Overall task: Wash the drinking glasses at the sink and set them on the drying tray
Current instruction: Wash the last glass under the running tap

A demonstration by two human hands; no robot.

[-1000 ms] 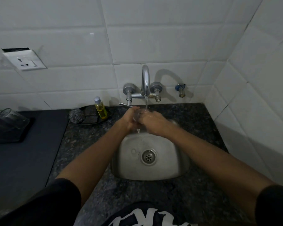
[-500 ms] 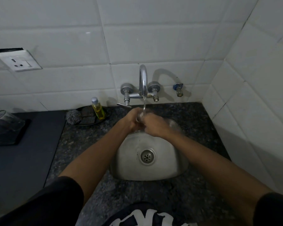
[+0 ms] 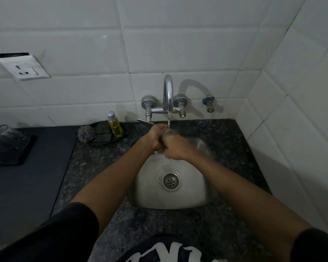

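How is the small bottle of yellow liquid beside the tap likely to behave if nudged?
The bottle stands upright, tall and narrow, so it probably tips easily. It looks about full, which should steady it somewhat. It sits in a shallow dark dish near the running tap, so it may be wet and slippery.

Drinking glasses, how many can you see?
2: one clear drinking glass between both hands under the running tap, one clear glass on the dark tray far left. More may be hidden off-frame.
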